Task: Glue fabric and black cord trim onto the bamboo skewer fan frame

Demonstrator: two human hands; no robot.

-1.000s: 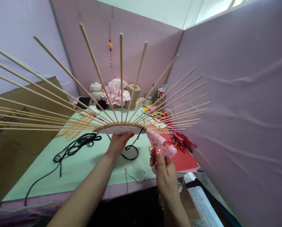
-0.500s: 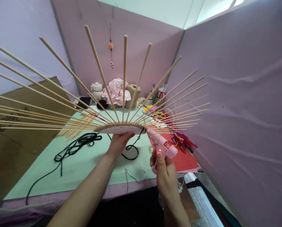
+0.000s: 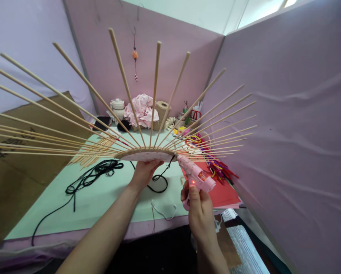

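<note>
My left hand (image 3: 145,171) supports a round disc (image 3: 147,156) from below, its fingers partly hidden under it. Wooden sticks (image 3: 156,83) radiate from the disc's rim like rays, and the underside is pale with small pink marks. In my right hand (image 3: 199,203) is a pink glue gun (image 3: 195,174), gripped by its handle, with a red light lit. Its nozzle meets the disc's right edge, where a black cord (image 3: 170,163) hangs down and loops toward the table. I cannot see whether glue is coming out.
Coiled black cord (image 3: 94,175) and loose sticks (image 3: 94,152) lie left on the pale green table (image 3: 107,205). Red sheets (image 3: 220,192) and coloured pipe cleaners (image 3: 216,167) are at right. Behind stand a white jar (image 3: 118,108), pink fabric (image 3: 140,110) and a twine spool (image 3: 162,112). Cardboard (image 3: 30,152) leans left.
The sticks' upper ends have shifted slightly to the right as the disc tilts or turns a little. Both hands keep nearly the same place, and the glue gun's nozzle stays at the rim.
</note>
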